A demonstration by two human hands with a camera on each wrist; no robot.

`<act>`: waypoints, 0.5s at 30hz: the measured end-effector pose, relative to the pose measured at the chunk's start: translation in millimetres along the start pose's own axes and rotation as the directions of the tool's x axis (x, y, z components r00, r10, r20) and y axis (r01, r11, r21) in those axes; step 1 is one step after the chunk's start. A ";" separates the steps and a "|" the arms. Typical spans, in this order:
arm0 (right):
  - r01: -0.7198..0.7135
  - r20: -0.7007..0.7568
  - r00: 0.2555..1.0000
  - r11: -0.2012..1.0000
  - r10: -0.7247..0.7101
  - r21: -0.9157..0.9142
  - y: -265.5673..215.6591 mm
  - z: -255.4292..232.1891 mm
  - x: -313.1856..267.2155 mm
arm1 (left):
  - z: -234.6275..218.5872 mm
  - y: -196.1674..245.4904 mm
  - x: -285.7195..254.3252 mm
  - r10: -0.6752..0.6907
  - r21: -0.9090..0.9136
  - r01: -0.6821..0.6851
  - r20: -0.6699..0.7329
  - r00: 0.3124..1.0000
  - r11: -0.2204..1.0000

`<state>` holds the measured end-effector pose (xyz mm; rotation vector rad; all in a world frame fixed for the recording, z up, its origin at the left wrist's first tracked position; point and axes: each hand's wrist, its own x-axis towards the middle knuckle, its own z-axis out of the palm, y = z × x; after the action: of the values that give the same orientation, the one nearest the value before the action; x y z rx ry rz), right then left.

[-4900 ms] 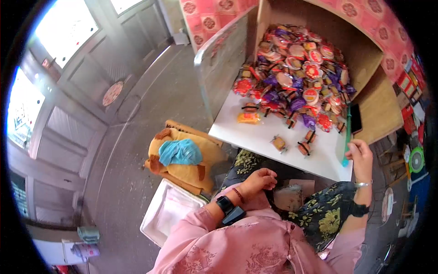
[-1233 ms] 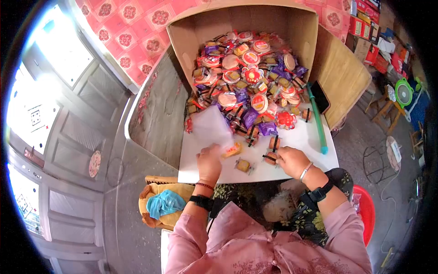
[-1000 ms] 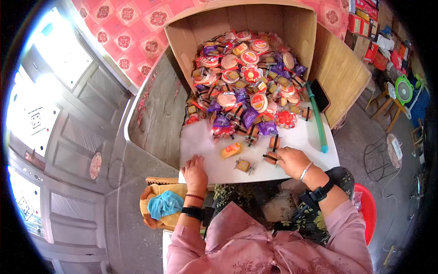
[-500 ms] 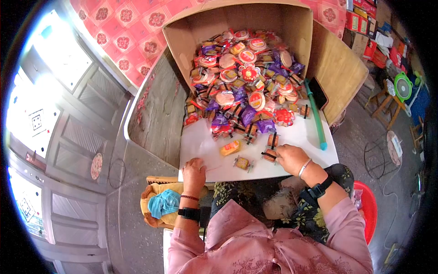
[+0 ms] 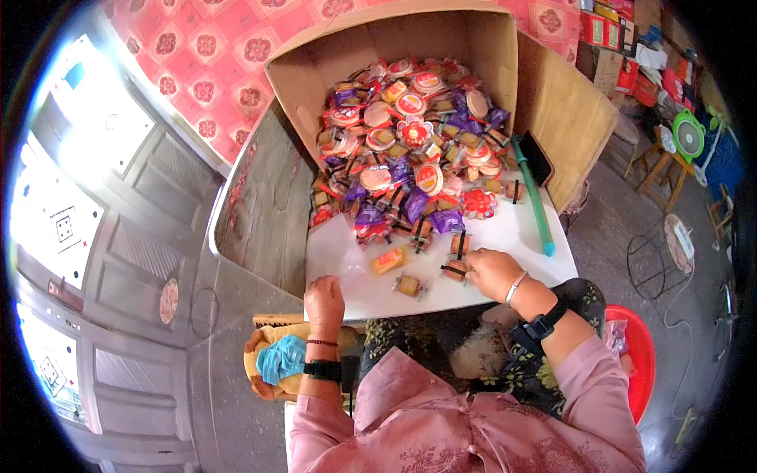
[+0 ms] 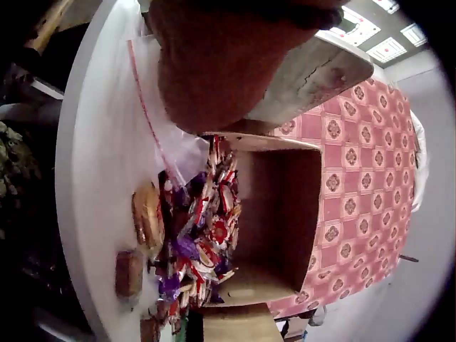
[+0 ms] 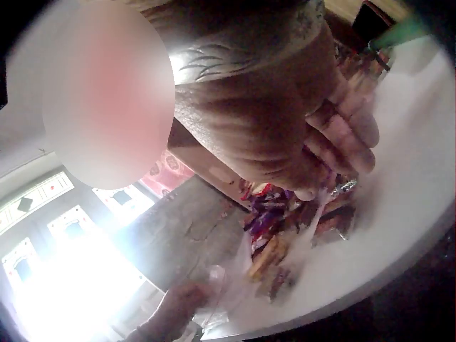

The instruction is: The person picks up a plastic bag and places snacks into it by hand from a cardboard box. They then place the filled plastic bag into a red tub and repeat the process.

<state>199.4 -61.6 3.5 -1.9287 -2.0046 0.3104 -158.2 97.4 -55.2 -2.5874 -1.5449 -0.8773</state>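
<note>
The left hand [image 5: 323,303] is at the white table's [image 5: 367,296] front left edge, its fingers curled on the edge of a clear bag [image 5: 335,244]. In the left wrist view this bag [image 6: 167,135] has a red line and lies flat beside the hand [image 6: 214,71]. At the front middle, the right hand [image 5: 497,274] pinches the end of a brown snack packet [image 5: 453,270] with a black band. A similar packet [image 5: 459,243] lies just behind it. A yellow packet [image 5: 388,260] and a small tan one [image 5: 409,285] lie between the hands.
A tipped cardboard box [image 5: 292,67] holds a heap of wrapped snacks [image 5: 414,130] that spills onto the table. To the right lie a green stick [image 5: 536,209] and a phone [image 5: 538,159]. A red basin [image 5: 643,363] stands at the right, below table level.
A bag that the left hand held up now lies on the table. That hand has drawn back to the front left edge and its fingers have curled. The right hand stays at the brown packet.
</note>
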 end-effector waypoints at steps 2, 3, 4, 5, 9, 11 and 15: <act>0.018 -0.030 0.999 0.999 -0.017 0.029 1.3 1.1 -0.7 | -5.6 10.5 5.0 0.017 0.004 -0.017 -0.028 0.999 1.000; 0.040 -0.060 0.998 0.998 -0.037 0.056 1.5 0.5 -0.8 | -7.8 17.5 6.1 -0.083 -0.157 0.071 -0.070 0.994 0.985; 0.035 -0.067 0.997 0.998 -0.031 0.054 0.3 -1.9 -0.6 | -15.9 32.3 10.4 -0.186 -0.317 0.148 -0.093 0.978 0.937; 0.047 -0.082 0.996 0.989 -0.036 0.142 -2.3 -5.2 -0.2 | -24.0 49.2 15.7 -0.178 -0.322 0.139 -0.094 0.980 0.936; 0.001 -0.077 0.995 0.774 0.062 0.633 -8.4 -2.1 5.1 | -53.0 122.1 35.6 -0.195 -0.741 0.236 0.143 0.970 0.628; -0.065 -0.001 0.995 0.643 0.102 0.763 -12.8 -15.1 4.9 | -62.9 169.2 40.5 -0.163 -0.858 0.407 0.374 0.913 0.313; -0.112 0.089 0.987 0.173 0.136 0.979 -21.7 -50.4 -5.9 | -30.1 218.7 42.2 -0.006 -0.896 0.424 0.427 0.904 0.133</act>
<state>199.1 -72.5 57.5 -1.1056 -0.9756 1.2757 20.7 10.5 49.4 -3.4745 -1.8141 -2.3195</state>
